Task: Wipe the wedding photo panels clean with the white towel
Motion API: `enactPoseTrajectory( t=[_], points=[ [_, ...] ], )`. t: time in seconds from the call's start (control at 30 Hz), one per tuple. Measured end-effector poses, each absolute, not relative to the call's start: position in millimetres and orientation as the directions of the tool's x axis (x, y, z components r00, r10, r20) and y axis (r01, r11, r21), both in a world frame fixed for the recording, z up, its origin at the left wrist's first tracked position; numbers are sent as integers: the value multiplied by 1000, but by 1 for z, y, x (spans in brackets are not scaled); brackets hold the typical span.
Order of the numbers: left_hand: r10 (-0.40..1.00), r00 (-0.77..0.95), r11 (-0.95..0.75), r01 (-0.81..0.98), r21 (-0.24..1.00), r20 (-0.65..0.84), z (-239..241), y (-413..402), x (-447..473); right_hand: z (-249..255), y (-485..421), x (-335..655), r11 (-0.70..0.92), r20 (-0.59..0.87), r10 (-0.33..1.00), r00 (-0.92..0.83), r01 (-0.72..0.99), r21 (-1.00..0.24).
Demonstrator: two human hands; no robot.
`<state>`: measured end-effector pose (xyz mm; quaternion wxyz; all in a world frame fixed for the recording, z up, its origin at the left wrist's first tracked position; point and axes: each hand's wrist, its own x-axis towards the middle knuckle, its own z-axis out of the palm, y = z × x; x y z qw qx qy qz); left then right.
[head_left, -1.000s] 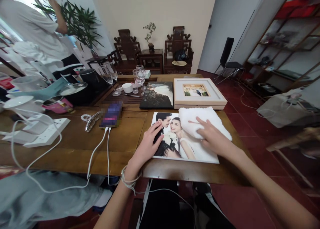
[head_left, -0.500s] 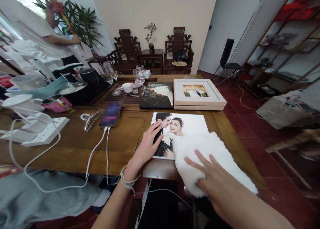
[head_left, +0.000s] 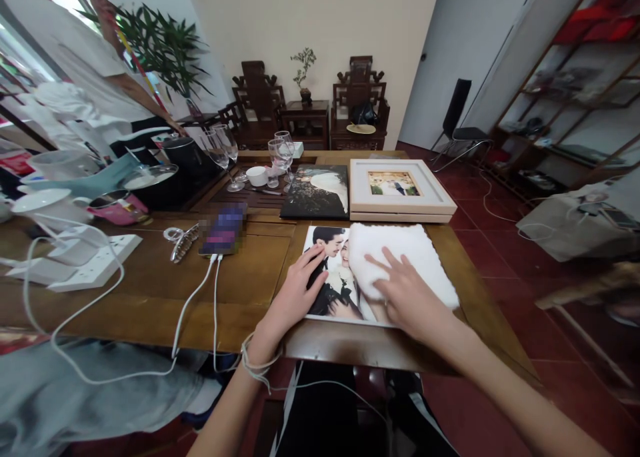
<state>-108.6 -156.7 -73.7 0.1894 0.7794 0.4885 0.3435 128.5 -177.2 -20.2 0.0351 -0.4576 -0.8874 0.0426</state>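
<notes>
A wedding photo print point(head_left: 334, 290) lies flat near the front edge of the wooden table point(head_left: 150, 284). My left hand point(head_left: 293, 300) rests open on the print's left edge, fingers spread. My right hand point(head_left: 405, 294) lies flat, fingers stretched, pressing a white fluffy cloth point(head_left: 400, 254) onto the upper right part of the print. The cloth hides most of the print's right half.
Behind the print lie a dark canvas photo point(head_left: 316, 192) and a pale framed photo point(head_left: 400, 190). Left of it are a phone point(head_left: 223, 228) on white cables, a hair claw point(head_left: 183, 241), a power strip point(head_left: 95, 262), wine glasses point(head_left: 223, 154) and a pot point(head_left: 150, 184). Another person point(head_left: 75, 50) stands far left.
My right hand slid the cloth from the print's top down over the table's front edge, then back up onto the upper right of the print. The left hand stayed put.
</notes>
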Motion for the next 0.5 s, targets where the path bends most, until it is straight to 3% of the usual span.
enactPoseTrajectory(
  t=[0.23,0.5],
  points=[
    [893,286,-448,642,622,348,-76,-156,-109,-7,-257,117,647,-206,695,-689,725,-238],
    [892,282,-450,622,641,352,-74,-157,-108,-1,-152,129,595,-45,788,-613,779,-199]
  ],
)
